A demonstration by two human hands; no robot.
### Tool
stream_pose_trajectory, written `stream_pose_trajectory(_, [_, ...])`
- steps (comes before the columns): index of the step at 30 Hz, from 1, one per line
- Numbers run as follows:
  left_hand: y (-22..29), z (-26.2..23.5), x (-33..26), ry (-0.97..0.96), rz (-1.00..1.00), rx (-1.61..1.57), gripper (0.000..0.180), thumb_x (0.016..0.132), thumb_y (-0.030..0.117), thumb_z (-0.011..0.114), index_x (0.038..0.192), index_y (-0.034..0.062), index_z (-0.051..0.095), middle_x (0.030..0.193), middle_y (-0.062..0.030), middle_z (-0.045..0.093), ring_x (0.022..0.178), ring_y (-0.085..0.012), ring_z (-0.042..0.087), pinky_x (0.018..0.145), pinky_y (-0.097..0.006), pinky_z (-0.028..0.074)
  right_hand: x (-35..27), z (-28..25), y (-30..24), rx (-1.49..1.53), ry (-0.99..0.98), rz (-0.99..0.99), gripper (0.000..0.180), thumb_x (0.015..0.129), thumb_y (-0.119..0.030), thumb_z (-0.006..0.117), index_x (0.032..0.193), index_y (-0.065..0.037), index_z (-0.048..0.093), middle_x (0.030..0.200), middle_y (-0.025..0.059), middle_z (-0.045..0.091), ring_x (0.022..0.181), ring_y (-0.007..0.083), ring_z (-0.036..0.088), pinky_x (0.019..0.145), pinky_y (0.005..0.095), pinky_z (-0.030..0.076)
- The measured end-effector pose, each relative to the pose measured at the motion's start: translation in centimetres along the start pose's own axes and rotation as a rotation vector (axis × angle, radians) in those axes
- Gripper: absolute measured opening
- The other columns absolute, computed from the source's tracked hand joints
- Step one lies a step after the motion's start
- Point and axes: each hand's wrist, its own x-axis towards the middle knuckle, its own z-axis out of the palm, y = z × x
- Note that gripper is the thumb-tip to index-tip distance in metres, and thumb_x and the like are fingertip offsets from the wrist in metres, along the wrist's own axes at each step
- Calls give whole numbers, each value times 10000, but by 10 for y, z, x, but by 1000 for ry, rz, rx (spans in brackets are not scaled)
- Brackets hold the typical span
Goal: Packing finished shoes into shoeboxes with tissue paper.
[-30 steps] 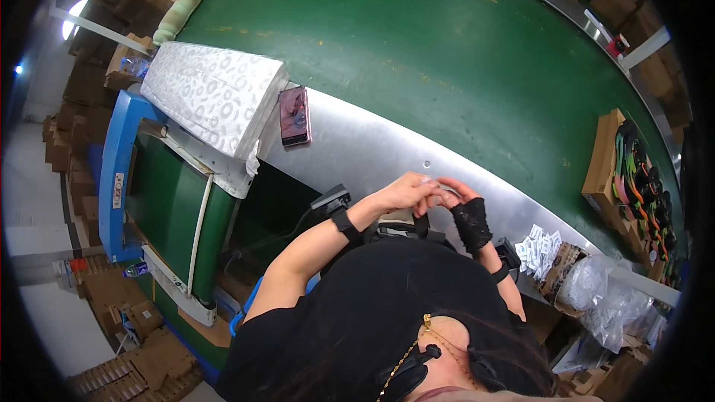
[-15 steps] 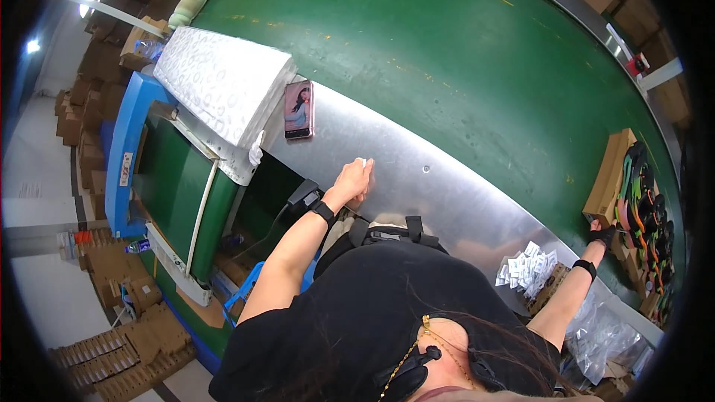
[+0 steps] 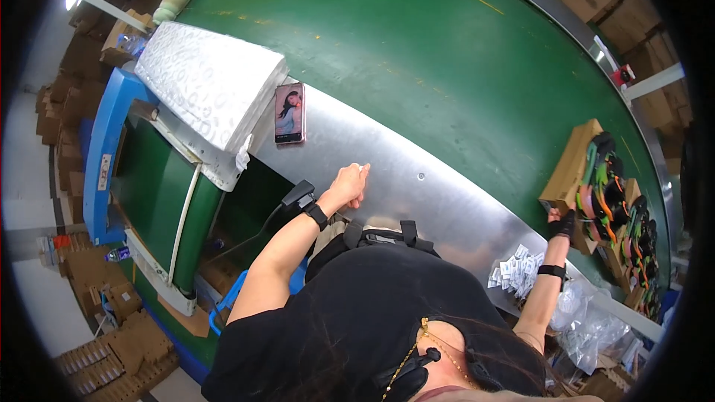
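Note:
My left hand (image 3: 348, 184) is over the metal ledge (image 3: 372, 134), with its fingers curled together. A speck of white shows at its fingertips, too small to name. Far to the right, my right hand (image 3: 561, 225), in a dark partial glove, grips the near end of an open cardboard box (image 3: 567, 167). Dark items (image 3: 605, 186) with green, orange and pink parts fill this box; they look like footwear. Small white packets (image 3: 517, 271) lie in a pile on the ledge, left of my right forearm.
A phone (image 3: 290, 114) with a lit screen rests by a white patterned cover (image 3: 212, 82) on the left. The green conveyor belt (image 3: 387, 52) runs beyond the ledge. More filled boxes (image 3: 637, 234) stand at the right, above clear plastic bags (image 3: 585, 324).
My right hand has moved left along the belt, and the box of dark items has come nearer with it. My left hand stays over the ledge, its fingers still curled.

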Motion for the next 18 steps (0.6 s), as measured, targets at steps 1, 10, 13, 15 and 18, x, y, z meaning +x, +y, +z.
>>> stream_pose_trajectory(1, [-3, -3, 1, -7, 10, -3, 483, 904, 331, 303, 688, -56, 493, 488, -123, 548, 368, -212, 546, 319, -316, 454, -19, 6, 17, -8, -162, 9, 280, 727, -349, 655, 818, -103, 560, 652, 30, 565, 507, 167, 492, 436, 277, 393])
stream_pose_trajectory(10, [-25, -22, 15, -318, 77, -211, 396, 900, 249, 322, 967, -140, 345, 545, -170, 551, 414, -246, 569, 349, -325, 484, -189, 118, 174, -53, -198, 89, 242, 747, -292, 651, 841, -100, 540, 715, 33, 558, 600, 150, 500, 502, 296, 424])
stream_pose_trajectory(13, [-34, -30, 19, -411, 80, -257, 297, 903, 249, 336, 911, -48, 329, 582, -152, 546, 468, -238, 584, 388, -309, 488, -222, 143, 223, -105, -202, 87, 209, 757, -244, 644, 845, -90, 535, 715, 41, 551, 628, 159, 516, 518, 301, 440])
stream_pose_trajectory(15, [-42, -35, 29, -593, 106, -372, 266, 897, 235, 354, 909, -29, 317, 598, -140, 537, 483, -235, 582, 414, -311, 494, -237, 155, 245, -132, -255, 87, 197, 759, -204, 643, 868, -87, 528, 756, 37, 551, 660, 163, 528, 551, 304, 447])
stream_pose_trajectory(18, [-40, -44, 31, -672, 93, -441, 235, 894, 218, 363, 892, -15, 327, 597, -129, 528, 485, -230, 578, 419, -314, 496, -259, 174, 248, -150, -299, 116, 255, 755, -169, 646, 935, -63, 500, 873, 68, 556, 753, 196, 556, 612, 327, 464])
